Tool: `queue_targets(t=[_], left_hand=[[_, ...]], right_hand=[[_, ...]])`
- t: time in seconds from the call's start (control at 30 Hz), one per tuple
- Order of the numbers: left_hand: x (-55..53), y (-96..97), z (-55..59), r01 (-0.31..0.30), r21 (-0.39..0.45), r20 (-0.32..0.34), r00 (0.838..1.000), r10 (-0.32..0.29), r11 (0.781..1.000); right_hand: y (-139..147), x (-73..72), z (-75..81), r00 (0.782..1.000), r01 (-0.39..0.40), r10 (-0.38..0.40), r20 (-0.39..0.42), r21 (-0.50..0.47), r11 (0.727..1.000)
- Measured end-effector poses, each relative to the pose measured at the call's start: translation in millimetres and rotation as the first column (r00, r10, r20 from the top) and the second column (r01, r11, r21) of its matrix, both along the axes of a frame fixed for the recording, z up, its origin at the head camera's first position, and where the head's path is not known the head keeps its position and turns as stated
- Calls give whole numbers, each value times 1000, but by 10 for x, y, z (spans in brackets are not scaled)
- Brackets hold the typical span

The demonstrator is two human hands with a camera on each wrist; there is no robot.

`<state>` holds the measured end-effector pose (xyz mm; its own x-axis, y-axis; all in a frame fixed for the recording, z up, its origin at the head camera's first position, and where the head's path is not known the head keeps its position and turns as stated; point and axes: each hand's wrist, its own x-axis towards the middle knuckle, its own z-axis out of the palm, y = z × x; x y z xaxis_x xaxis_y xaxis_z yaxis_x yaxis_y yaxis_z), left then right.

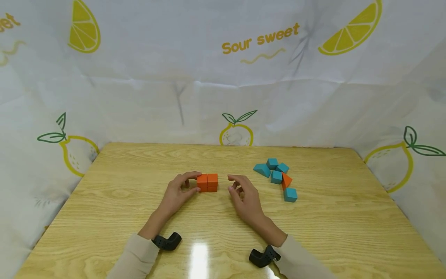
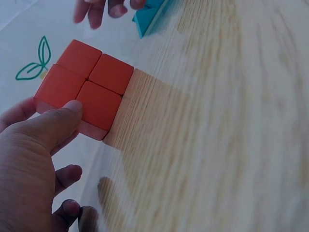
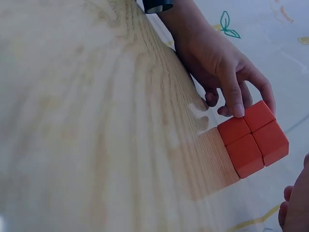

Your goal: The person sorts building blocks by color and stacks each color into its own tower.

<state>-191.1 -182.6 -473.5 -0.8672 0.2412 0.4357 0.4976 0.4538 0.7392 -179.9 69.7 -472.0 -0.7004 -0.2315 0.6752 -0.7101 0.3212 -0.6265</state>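
Several orange cubes (image 1: 212,181) stand stacked two wide and two high on the wooden table. My left hand (image 1: 175,194) pinches the left side of this stack, thumb on the front face and a finger behind. In the left wrist view, the thumb tip lies over the seam between the left-hand cubes (image 2: 59,86). To the right of the stack, my right hand (image 1: 248,199) hovers apart from it, fingers loosely bent with nothing between them. Only a small part of the right hand (image 3: 297,203) shows at the edge of the right wrist view.
Right of the right hand lies a loose group of blocks: several blue cubes (image 1: 290,195), a blue wedge-shaped block (image 1: 262,169) and an orange triangular block (image 1: 286,180). A white cloth (image 1: 156,108) printed with lemons hangs behind the wooden table (image 1: 348,217).
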Motion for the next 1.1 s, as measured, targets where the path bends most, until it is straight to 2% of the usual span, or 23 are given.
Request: queue_targets(t=[0.17, 0.43, 0.53, 0.77, 0.97, 1.1], left_hand=[[-3, -4, 4, -5, 0, 9, 1000, 5, 1000], [10, 0, 4, -11, -9, 6, 1000, 11, 1000], [14, 5, 12, -9, -13, 2, 1000, 9, 1000], [12, 11, 31, -12, -13, -1, 1000, 12, 1000], [14, 13, 23, -10, -8, 14, 1000, 10, 1000], [12, 12, 19, -16, -8, 21, 1000, 17, 1000]], right_hand=[[191, 28, 3, 999, 47, -47, -27, 0, 999], [432, 25, 32, 980, 188, -192, -57, -65, 980], [460, 92, 126, 979, 189, -195, -67, -85, 978], [476, 265, 363, 977, 185, -191, -98, -65, 981], [566, 265, 405, 977, 176, -189, -97, -125, 976], [659, 230, 447, 970, 214, -227, -83, -139, 967]])
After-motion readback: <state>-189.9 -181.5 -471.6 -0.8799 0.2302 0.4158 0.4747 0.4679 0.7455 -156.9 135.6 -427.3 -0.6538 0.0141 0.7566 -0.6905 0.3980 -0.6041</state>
